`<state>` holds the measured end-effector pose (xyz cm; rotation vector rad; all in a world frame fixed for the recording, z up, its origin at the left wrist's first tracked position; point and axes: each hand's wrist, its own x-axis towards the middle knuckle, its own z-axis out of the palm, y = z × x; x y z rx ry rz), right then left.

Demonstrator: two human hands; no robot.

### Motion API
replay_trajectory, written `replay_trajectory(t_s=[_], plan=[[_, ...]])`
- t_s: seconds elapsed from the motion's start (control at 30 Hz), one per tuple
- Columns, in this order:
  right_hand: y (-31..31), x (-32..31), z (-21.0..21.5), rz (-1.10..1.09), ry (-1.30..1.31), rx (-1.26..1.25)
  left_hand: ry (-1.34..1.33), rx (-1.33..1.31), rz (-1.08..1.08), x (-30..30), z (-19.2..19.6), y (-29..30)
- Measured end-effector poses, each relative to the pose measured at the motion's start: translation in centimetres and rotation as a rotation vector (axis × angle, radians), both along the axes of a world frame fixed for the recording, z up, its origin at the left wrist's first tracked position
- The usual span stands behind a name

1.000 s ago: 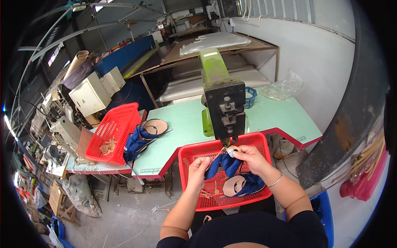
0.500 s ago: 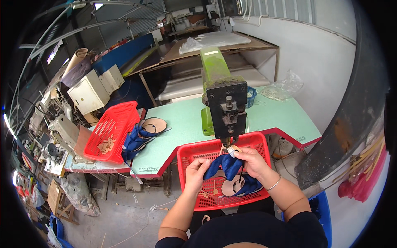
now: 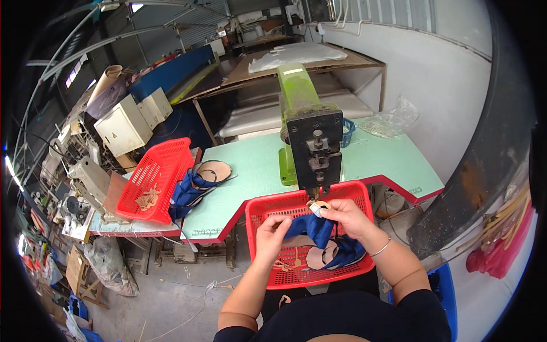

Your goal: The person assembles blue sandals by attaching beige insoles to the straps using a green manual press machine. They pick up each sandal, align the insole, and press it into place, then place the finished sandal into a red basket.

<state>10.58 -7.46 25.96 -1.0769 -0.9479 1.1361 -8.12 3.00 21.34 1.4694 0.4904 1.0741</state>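
Note:
Just below the green and black machine's head [image 3: 314, 148], my right hand [image 3: 348, 219] pinches a small tan and white end piece of a blue fabric shoe upper [image 3: 320, 229]. On the opposite side, my left hand [image 3: 270, 236] has its thumb and forefinger closed at the upper's left edge. The piece hangs between both hands, its tan end close under the machine's needle area. Beneath it a red plastic basket [image 3: 254, 228] holds a blue sandal [image 3: 346, 251] with a beige insole and several thin tan strips [image 3: 292, 263].
A second red basket [image 3: 165, 157] with tan scraps stands on the light-green worktable [image 3: 228, 196] at left, beside several blue sandals [image 3: 196, 185]. A small blue basket [image 3: 347, 132] and clear plastic bag [image 3: 393, 121] lie behind the machine. A dark pillar [image 3: 473, 171] rises at right.
The blue upper has shifted slightly to the right, and its left part now hangs a little more loosely. My left fingers have moved slightly rightward; the right hand keeps its pinch.

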Motion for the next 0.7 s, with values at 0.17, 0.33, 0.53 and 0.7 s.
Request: replay_trajectory(t_s=[0.17,0.33,0.53,0.7], plan=[[1.1,3.3,1.2,0.155,-0.275,-0.084,0.232,0.249,-0.077,3.2,3.5,-0.6],[1.7,5.1,3.5,0.229,-0.579,-0.114,0.123,-0.041,-0.073,5.1,2.7,-1.7],[1.9,5.0,6.1,0.266,-0.703,-0.205,-0.054,-0.239,-0.077,5.9,2.3,-3.0],[3.5,6.2,4.7,0.33,-0.639,-0.131,-0.116,-0.262,-0.08,6.2,2.2,-3.1]])
